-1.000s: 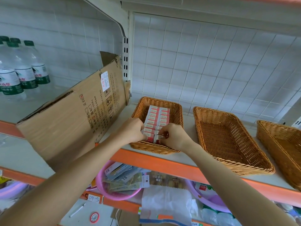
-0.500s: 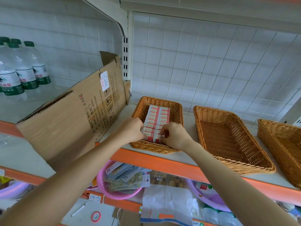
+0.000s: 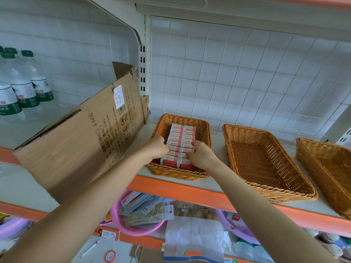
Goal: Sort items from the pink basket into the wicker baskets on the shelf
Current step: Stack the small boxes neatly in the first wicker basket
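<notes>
Left hand point(image 3: 158, 149) and right hand point(image 3: 199, 155) were both inside the leftmost wicker basket point(image 3: 176, 173), fingers curled onto the two rows of small boxes point(image 3: 182, 135), gripping them from either side. Lower down, the pink basket point(image 3: 133, 229) sat holding a pile of flat packets point(image 3: 144, 211).

A brown printed cardboard box point(image 3: 79, 141) lies tilted at the left end of the orange-edged shelf point(image 3: 190, 188), leaning on a white slotted upright point(image 3: 142, 73). Behind it stand clear green-capped water bottles point(image 3: 24, 88). A white wire grid point(image 3: 247, 73) backs the shelf. Below lie a white paper bag point(image 3: 193, 236) and a red-and-white tape roll point(image 3: 110, 256).
</notes>
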Action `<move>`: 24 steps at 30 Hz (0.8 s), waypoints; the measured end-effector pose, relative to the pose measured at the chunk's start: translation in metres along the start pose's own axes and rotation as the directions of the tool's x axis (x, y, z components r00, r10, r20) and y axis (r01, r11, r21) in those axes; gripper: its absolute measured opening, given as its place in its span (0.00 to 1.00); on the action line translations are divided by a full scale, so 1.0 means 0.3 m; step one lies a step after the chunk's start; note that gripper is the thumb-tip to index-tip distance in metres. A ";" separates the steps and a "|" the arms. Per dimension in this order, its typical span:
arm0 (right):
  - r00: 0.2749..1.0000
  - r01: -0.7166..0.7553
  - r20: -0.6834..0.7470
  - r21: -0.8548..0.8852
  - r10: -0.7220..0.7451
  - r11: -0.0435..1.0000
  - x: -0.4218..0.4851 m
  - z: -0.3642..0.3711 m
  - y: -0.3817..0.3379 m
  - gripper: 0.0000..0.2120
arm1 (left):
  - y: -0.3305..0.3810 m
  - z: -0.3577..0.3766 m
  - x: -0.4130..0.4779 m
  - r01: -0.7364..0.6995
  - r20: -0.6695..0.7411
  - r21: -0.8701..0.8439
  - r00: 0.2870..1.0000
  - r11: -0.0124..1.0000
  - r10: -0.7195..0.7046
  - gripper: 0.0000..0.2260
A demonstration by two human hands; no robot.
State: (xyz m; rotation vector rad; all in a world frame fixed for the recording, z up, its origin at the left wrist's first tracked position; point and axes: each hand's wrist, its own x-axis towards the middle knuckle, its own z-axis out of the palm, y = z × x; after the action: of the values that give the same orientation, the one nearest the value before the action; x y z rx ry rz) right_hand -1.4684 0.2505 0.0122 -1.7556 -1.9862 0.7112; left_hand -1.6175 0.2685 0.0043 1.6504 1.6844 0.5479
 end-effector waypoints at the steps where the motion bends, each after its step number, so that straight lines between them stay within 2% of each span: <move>1: 1.000 -0.011 0.017 -0.002 0.011 1.000 0.005 0.009 -0.003 0.16 | 0.003 0.009 0.005 0.019 0.006 -0.017 1.000 1.000 -0.019 0.09; 3: 0.998 -0.050 0.041 0.011 0.050 0.999 0.015 0.025 -0.002 0.16 | 0.012 0.025 0.014 0.056 -0.003 -0.024 0.998 0.998 -0.056 0.05; 6: 0.993 -0.101 0.066 0.045 0.098 0.994 0.022 0.035 0.002 0.17 | 0.024 0.035 0.012 0.084 -0.006 -0.059 0.996 0.995 -0.084 0.08; 9: 0.992 -0.113 0.066 0.071 0.109 0.991 0.025 0.037 0.006 0.17 | 0.031 0.042 0.008 0.084 -0.043 -0.055 0.995 0.995 -0.087 0.17; 15: 0.991 -0.118 0.070 0.093 0.111 0.989 0.027 0.038 0.015 0.17 | 0.007 0.035 0.023 0.090 0.002 -0.062 0.996 0.994 -0.090 0.07; 20: 0.990 -0.132 0.072 0.104 0.125 0.986 0.025 0.037 0.020 0.17 | 0.004 0.033 0.019 0.082 0.043 -0.061 0.996 0.995 -0.080 0.12; 24: 0.989 -0.124 0.088 0.054 0.119 0.991 0.018 0.035 0.007 0.16 | 0.013 0.033 0.007 0.047 0.037 -0.066 0.998 0.997 -0.044 0.10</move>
State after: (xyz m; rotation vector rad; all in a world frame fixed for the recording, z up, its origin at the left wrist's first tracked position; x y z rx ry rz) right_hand -1.4738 0.2548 0.0022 -1.8519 -1.9036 0.8889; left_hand -1.6075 0.2692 0.0002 1.5618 1.6564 0.5438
